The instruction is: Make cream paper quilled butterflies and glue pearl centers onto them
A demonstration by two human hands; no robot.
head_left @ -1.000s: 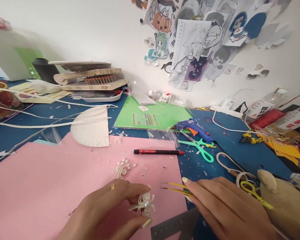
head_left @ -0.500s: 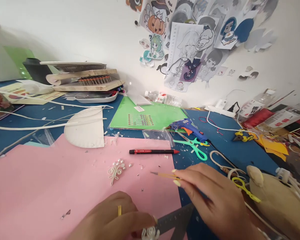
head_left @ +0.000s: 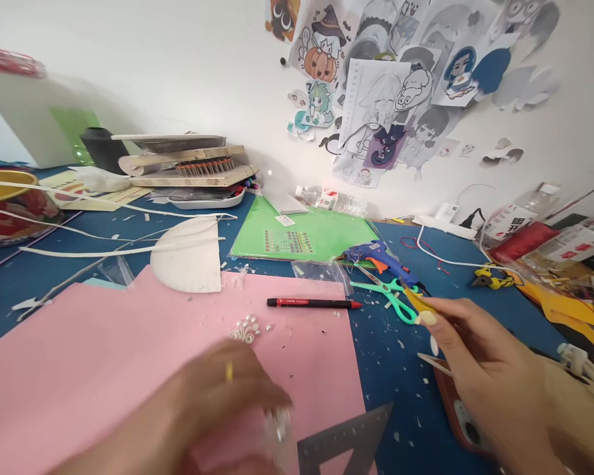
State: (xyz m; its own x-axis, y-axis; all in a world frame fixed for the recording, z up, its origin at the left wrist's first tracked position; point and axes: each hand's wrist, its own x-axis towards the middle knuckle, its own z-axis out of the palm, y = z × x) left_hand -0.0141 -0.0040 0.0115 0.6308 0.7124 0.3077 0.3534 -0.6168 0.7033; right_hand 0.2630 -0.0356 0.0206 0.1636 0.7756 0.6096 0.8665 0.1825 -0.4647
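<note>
My left hand (head_left: 218,409) is low over the pink sheet (head_left: 103,356), smeared by motion, with its fingers pinched on a small white quilled paper ornament (head_left: 278,425). My right hand (head_left: 480,369) is raised over the blue mat, closed on yellow tweezers (head_left: 418,305) whose tips point up and left toward the green scissors (head_left: 393,297). A second white coil ornament with pearls (head_left: 245,328) lies on the pink sheet just beyond my left hand. A red and black pencil (head_left: 314,303) rests at the pink sheet's far edge.
A grey set square (head_left: 346,442) lies at the near edge. A blue glue gun (head_left: 376,254), green sheet (head_left: 307,234), white half-circle (head_left: 191,260) and long white paper strips (head_left: 79,251) lie further back. Clutter fills the right side; stacked books (head_left: 183,165) sit far left.
My right hand has lifted the yellow tweezers off the table and swung right, toward the scissors. My left hand has picked up the quilled ornament and moves with it, blurred.
</note>
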